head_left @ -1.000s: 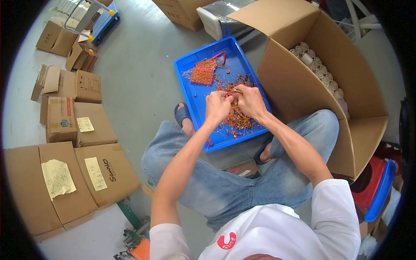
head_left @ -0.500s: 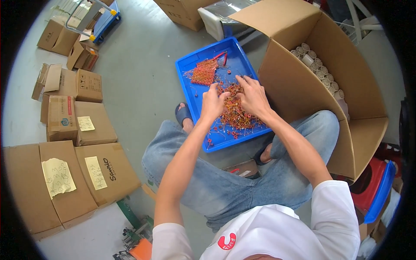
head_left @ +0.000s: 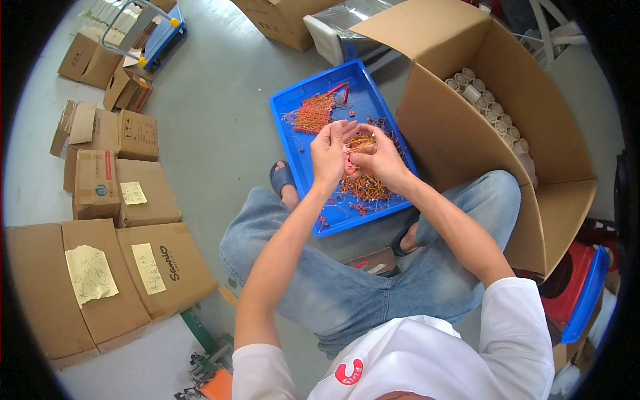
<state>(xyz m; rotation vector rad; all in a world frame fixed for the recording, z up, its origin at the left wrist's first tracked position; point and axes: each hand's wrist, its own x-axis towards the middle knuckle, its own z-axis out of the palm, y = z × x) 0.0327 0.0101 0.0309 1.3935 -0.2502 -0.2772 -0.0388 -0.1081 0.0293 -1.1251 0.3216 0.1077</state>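
Over a blue tray, my left hand and my right hand come together around a bunch of small pink-red parts with thin yellow leads. Fingers of both hands curl about this bunch, and my palms hide part of it. Below them lies a loose pile of similar red and yellow wired parts. Towards the tray's far end sits a neat block of rows of such parts. Beside that block rests a red-handled hand tool, whose exact kind I cannot make out.
A tall open carton holding white round pieces stands close on the right. Cardboard boxes are stacked at left, and a blue trolley is at the far left. My legs flank the tray's near end.
Both hands have lifted from the pile and drawn together, now with a bunch of the wired parts between them. The pile beneath looks smaller.
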